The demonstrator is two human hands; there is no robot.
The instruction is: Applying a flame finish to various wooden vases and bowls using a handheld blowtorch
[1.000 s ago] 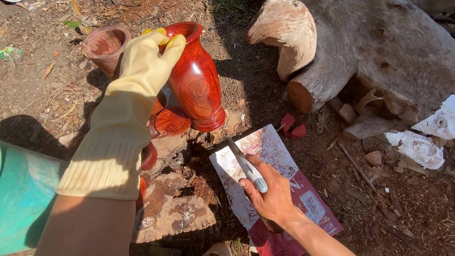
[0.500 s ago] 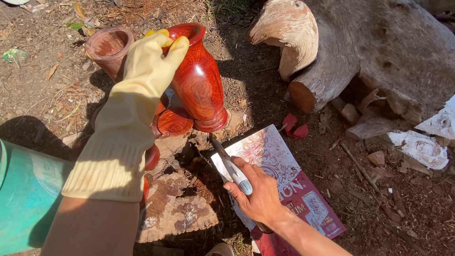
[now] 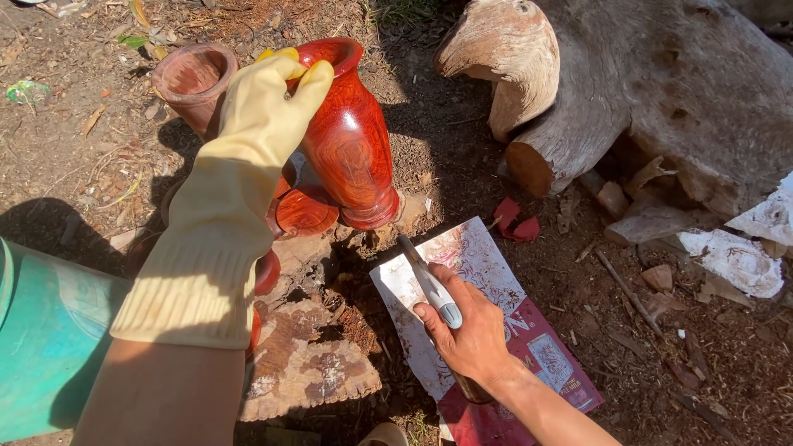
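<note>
My left hand (image 3: 268, 111), in a long pale yellow rubber glove, grips the neck of a glossy red wooden vase (image 3: 351, 149) that stands upright on a rough wooden block (image 3: 306, 363). My bare right hand (image 3: 467, 330) holds a thin grey brush-like tool (image 3: 425, 281) above a stained sheet of printed paper (image 3: 479, 256) on the ground. The tool's tip points toward the vase's base, a short way off it.
A dull unfinished clay-coloured vase (image 3: 190, 78) stands behind the glove. Round red wooden pieces (image 3: 306, 211) lie by the vase's foot. A large weathered tree stump (image 3: 628, 91) fills the upper right. A teal container (image 3: 45, 347) sits at lower left. Wood scraps litter the dirt.
My right hand has moved left and up with the tool, bringing its tip nearer the vase's base. The gloved left hand has stayed on the vase.
</note>
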